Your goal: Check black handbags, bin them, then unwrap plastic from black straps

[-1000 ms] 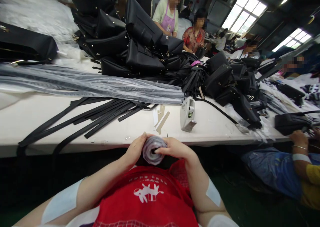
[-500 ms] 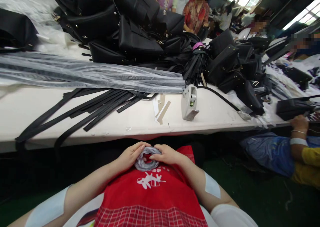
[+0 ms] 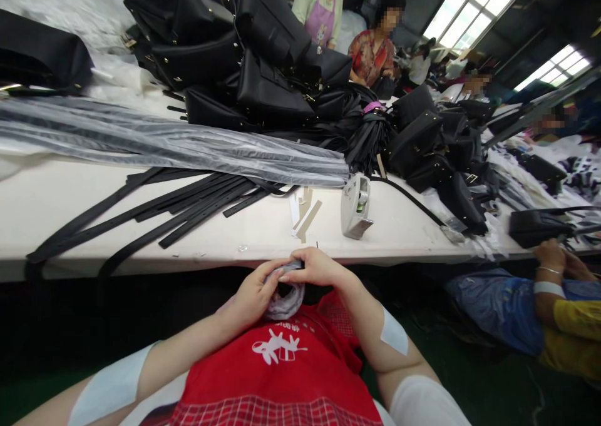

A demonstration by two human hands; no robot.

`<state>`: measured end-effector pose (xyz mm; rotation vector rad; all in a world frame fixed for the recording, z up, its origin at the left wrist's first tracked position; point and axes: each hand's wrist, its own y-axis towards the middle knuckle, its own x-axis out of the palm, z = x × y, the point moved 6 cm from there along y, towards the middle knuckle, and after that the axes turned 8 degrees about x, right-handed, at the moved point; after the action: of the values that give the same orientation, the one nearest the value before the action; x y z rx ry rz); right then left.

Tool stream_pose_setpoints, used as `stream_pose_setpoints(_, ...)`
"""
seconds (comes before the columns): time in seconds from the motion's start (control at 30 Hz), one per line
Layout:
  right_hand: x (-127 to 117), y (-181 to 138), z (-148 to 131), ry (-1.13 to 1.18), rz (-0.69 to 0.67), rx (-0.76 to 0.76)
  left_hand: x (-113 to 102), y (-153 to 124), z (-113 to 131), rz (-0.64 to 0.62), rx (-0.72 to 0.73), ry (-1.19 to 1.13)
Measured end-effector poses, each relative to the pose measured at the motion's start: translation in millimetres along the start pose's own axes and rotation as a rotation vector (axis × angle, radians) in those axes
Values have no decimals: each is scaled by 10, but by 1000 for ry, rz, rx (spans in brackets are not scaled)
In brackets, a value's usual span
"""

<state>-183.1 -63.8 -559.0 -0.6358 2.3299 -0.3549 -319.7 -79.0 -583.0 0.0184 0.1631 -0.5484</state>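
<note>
Both hands hold a strap coil in cloudy plastic wrap (image 3: 287,306), grey-white and ring-shaped with an open middle, just above my red apron. My left hand (image 3: 257,288) curls around its left side. The fingers of my right hand (image 3: 315,267) grip its upper right, the thumb lying across the ring. The two hands' fingertips meet at the top, and part of the coil is hidden behind them. Ahead, several black straps (image 3: 197,204) lie loose on the white table (image 3: 263,238). Beyond them stretches a bundle of straps in translucent plastic sleeves (image 3: 188,147).
A grey tape dispenser (image 3: 355,207) stands near the table edge, beside paper strips (image 3: 305,216). Black bags (image 3: 275,88) are heaped behind, with a tied strap bunch (image 3: 372,135). A co-worker in a yellow sleeve (image 3: 570,319) sits at right; others stand across the table.
My hands have risen slightly toward the table edge with the coil, and my right hand has shifted up over its top. The view has tilted up a little.
</note>
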Motion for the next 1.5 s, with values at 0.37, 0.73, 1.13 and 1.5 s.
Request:
stream_pose_setpoints(0.37, -67, 85, 15, -30, 140, -104, 1, -63, -124, -134, -74, -14)
stream_pose_setpoints(0.73, -335, 438, 421, -757, 623, 74, 13, -128, -273, -94, -228, -114)
stream_pose_setpoints(1.13, -333, 358, 301, -929, 459, 90, 12, -127, -161, -38, -240, -139)
stream_pose_setpoints(1.5, -794, -96, 202, -759, 865, 102, 79, -138, -171, -109, -241, -174)
